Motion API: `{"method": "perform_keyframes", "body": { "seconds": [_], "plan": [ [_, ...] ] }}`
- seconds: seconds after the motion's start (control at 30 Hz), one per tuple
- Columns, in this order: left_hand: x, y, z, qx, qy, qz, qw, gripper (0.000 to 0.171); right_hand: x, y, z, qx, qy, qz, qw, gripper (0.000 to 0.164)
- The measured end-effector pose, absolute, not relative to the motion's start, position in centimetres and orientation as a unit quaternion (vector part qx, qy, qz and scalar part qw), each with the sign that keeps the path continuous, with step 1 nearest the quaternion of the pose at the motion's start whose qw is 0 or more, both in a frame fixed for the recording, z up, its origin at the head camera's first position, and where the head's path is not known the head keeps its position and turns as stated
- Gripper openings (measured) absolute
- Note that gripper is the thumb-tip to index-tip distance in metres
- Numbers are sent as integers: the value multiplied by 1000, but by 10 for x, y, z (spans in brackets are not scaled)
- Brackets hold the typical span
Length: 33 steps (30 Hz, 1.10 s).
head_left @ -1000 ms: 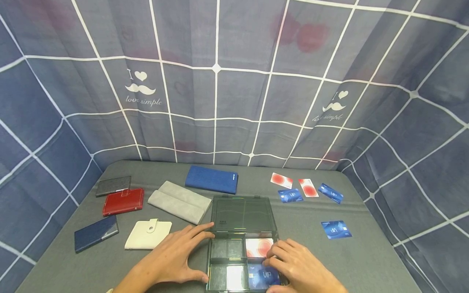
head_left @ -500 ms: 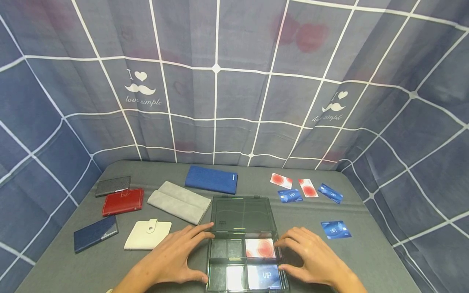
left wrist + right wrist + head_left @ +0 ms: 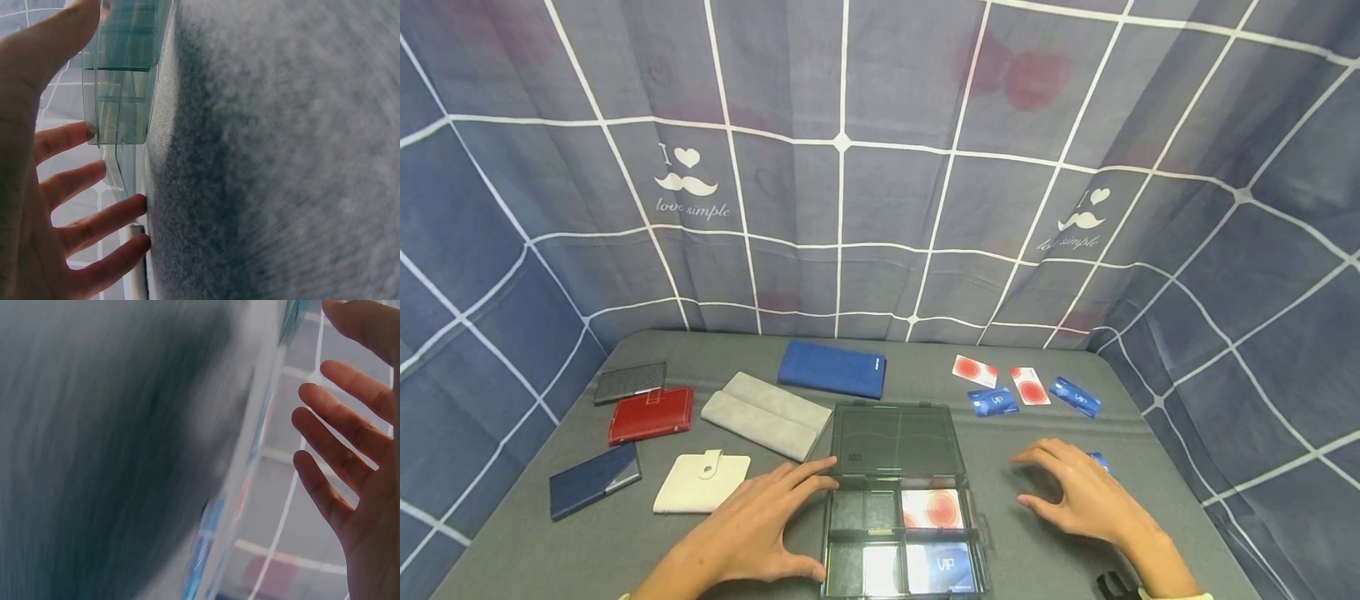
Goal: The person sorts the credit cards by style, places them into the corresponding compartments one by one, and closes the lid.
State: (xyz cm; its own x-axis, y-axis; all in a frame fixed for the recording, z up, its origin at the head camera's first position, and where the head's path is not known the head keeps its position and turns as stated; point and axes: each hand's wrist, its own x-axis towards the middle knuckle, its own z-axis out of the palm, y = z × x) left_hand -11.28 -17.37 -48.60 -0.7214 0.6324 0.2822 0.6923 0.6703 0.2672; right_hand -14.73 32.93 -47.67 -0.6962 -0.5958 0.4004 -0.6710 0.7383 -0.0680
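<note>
"Looking at the left hand (image 3: pixel 758 527), how does it stand?"

"Thumb and fingers are spread apart along the left side of the divided box (image 3: pixel 850 510); whether they press it, I cannot tell."

"Where is that box?"

"On the grey table (image 3: pixel 1030 567), before the person, a red-and-white card (image 3: pixel 931 509) in its upper right compartment and a blue VIP card (image 3: pixel 942 568) in the lower right."

"And the right hand (image 3: pixel 1081 493)?"

"Fingers apart too, over the table right of the box, partly hiding another blue card (image 3: pixel 1100 460)."
</note>
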Motion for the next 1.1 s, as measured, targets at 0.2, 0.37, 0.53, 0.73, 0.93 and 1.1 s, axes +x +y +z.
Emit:
{"method": "perform_keyframes", "body": {
  "seconds": [0.2, 0.37, 0.53, 0.73, 0.93, 1.1],
  "plan": [
    [-113, -174, -486, -367, -908, -183, 89, 94, -155, 366, -480, 294, -936, 113, 159, 57],
    [-114, -174, -486, -369, -906, -185, 93, 94, -159, 392, -486, 263, -944, 121, 157, 61],
    [-113, -173, -486, -374, -904, -183, 99, 94, -158, 411, -493, 254, -945, 126, 163, 62],
    [-113, -174, -485, -370, -906, -186, 87, 93, -157, 428, -498, 252, -944, 126, 171, 63],
    [-113, -175, -485, -366, -909, -185, 80, 93, -159, 438, -499, 242, -947, 128, 166, 60],
    [-113, -175, -484, -360, -912, -187, 66, 93, -162, 437, -499, 231, -952, 116, 165, 55]
  ]
}}
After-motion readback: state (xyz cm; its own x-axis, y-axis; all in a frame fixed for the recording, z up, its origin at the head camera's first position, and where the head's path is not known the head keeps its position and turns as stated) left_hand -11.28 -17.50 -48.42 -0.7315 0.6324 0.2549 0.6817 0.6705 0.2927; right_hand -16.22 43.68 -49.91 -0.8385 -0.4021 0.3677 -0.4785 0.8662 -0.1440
